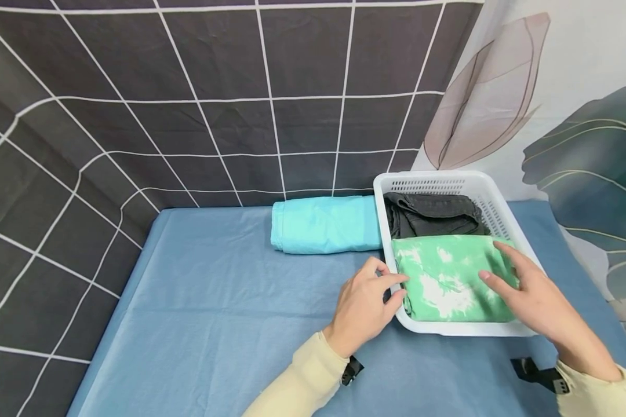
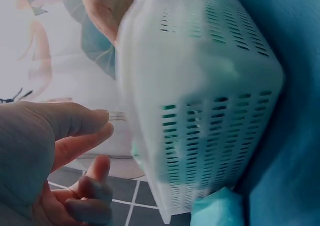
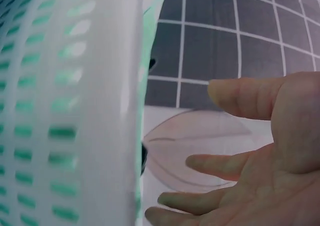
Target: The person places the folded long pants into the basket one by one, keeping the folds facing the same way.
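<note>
- Left hand (image 1: 362,304) by the rim of the white plastic basket (image 1: 469,329), fingers loosely bent, gripping nothing;
- right hand (image 1: 534,292) over green-and-white tie-dye cloth (image 1: 448,281), fingers apart; the cloth folded inside the basket;
- slotted outer walls, plain only in the wrist views;
- folded black denim (image 1: 433,211), its shape clear only from the head;
- smooth turquoise bundle (image 1: 326,226) beside the basket.

Smooth plastic basket (image 1: 464,329), matt cloth (image 1: 448,278)

No text, label, brand, number or sign can be read — not in any view.
</note>
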`<state>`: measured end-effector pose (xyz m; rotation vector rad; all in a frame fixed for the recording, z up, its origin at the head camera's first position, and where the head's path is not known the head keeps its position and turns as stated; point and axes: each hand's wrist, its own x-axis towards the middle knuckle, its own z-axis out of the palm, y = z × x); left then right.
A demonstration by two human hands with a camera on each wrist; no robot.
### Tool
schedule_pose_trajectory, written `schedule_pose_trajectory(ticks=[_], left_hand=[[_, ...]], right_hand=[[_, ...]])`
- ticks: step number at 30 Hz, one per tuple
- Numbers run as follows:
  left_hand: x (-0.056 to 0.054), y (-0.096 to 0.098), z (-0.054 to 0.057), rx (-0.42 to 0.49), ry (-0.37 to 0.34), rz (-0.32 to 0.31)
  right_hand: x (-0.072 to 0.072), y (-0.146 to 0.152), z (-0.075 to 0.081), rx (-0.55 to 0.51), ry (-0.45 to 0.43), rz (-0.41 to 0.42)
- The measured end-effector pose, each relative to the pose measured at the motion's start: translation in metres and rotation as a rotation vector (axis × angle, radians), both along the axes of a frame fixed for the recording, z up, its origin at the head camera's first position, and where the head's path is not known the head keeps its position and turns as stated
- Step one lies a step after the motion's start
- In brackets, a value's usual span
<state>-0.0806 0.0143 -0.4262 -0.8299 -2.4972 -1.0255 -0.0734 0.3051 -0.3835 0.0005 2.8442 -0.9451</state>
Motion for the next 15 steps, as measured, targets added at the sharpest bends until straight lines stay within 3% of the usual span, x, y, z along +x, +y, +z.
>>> schedule_pose_trajectory(ticks=[4, 9, 15], left_hand=[[0.001, -0.007, 0.004, 0.035, -0.027, -0.010], [0.001, -0.018, 0.008, 0.055, -0.028, 0.027], [-0.002, -0.033, 0.009, 0.131, -0.080, 0.073]], right_hand=[[0.003, -0.011, 0.005, -0.031, 0.042, -0.021], [0.005, -0.027, 0.006, -0.104, 0.100, -0.026], [0.008, -0.041, 0.007, -0.149, 0.187, -0.003]])
